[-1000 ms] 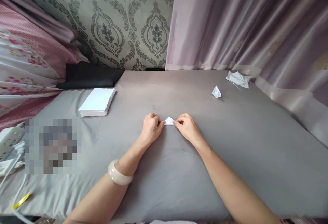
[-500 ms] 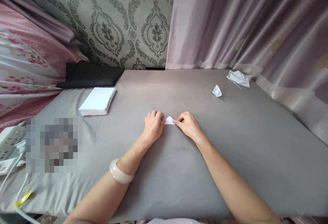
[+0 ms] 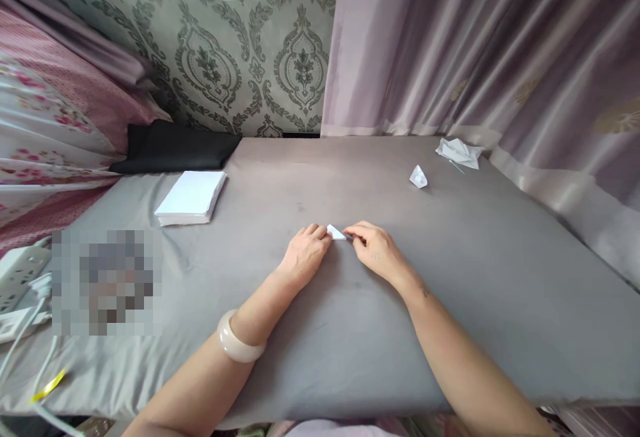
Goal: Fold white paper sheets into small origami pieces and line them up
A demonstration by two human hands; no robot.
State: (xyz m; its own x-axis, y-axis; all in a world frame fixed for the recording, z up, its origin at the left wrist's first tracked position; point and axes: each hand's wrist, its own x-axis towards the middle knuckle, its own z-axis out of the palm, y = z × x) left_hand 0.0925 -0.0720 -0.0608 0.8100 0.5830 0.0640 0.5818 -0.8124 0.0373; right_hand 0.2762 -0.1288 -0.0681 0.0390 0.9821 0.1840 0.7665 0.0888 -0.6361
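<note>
The small folded paper [image 3: 337,232] lies on the grey cloth-covered worktop [image 3: 330,337], between the 2 hands. Its left end runs under the fingers of the left hand [image 3: 307,250], which hide that part from view; its right corner points toward the fingertips of the right hand [image 3: 374,247].

Beyond the right hand, toward the curtain [image 3: 400,43], stands 1 peaked piece of folded white paper [image 3: 419,177]. Farther back are some loose white papers [image 3: 459,153], with a thin greenish stick [image 3: 457,167] just in front of them. On the left side sits a stack of white paper [image 3: 191,195], near a black cloth [image 3: 180,147]. A power strip [image 3: 20,267] and a yellow tag [image 3: 49,385] are at the left edge (a pixelated patch beside the strip conceals whatever is there).

The left hand rests palm down, fingers bent and close together over the paper; I cannot tell whether its thumb pinches from below. The right hand is partly curled, thumb and forefinger near each other at the corner; whether they grip it is too small to tell.
</note>
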